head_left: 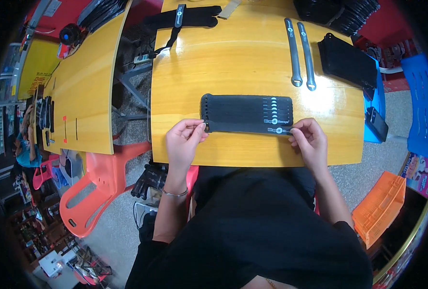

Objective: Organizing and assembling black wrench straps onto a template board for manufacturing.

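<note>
In front of me on the yellow table lies a row of several black straps (238, 108), side by side and overlapping. Their left ends are rounded with holes, and pale print marks the right ends. Along the near edge of the row, a black strap (242, 129) is stretched between my hands. My left hand (181, 140) pinches its left end by a small dark loop. At the other end, the thumb and fingers of my right hand (312, 142) are closed on the tip. Both hands stay low over the tabletop.
Two grey straps (293, 53) with end loops lie farther right, beside a black stack (348, 62). A black bundle bound by a grey strap (178, 17) is at the far left. A red plastic chair (98, 188) stands left, an orange crate (380, 207) right.
</note>
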`<state>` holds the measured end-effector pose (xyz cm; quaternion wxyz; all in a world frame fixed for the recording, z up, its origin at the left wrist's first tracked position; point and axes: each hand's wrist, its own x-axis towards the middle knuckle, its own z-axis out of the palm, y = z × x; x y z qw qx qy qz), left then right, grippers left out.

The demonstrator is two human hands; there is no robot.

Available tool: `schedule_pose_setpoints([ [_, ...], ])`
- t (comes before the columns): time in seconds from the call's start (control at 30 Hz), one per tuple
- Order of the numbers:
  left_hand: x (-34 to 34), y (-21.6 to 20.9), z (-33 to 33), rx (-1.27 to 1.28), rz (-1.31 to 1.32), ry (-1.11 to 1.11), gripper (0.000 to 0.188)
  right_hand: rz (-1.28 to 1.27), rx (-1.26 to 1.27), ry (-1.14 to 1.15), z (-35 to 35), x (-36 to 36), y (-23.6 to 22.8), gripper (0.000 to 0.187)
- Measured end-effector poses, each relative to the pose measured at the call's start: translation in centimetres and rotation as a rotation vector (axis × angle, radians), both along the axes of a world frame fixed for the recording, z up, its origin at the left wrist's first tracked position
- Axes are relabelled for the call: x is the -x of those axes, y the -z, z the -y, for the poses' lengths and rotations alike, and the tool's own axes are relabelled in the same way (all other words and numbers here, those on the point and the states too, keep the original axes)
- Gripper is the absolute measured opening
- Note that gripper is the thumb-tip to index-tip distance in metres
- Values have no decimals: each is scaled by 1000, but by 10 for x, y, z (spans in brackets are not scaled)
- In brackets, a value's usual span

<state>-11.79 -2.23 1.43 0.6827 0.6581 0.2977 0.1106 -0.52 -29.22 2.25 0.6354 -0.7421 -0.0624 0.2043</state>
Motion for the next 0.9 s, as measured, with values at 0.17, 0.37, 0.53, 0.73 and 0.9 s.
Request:
schedule_pose_setpoints([
  [0.17, -1, 6, -2, -48, 2, -36, 8, 39, 45, -9, -4, -2, 0, 9],
  [0.37, -4, 10, -1, -90, -6, -27, 6, 42, 94, 9, -5, -3, 0, 10],
  [0.53, -3, 12, 0, -95, 4, -39, 6, 52, 110, 25, -9, -5, -1, 14],
  [0.73, -5, 10, 2, -103, 2, -51, 5, 56, 134, 30, -9, -6, 0, 16],
  [0.9, -5, 12, 3, -117, 3, -49, 5, 87, 144, 38, -10, -6, 2, 17],
])
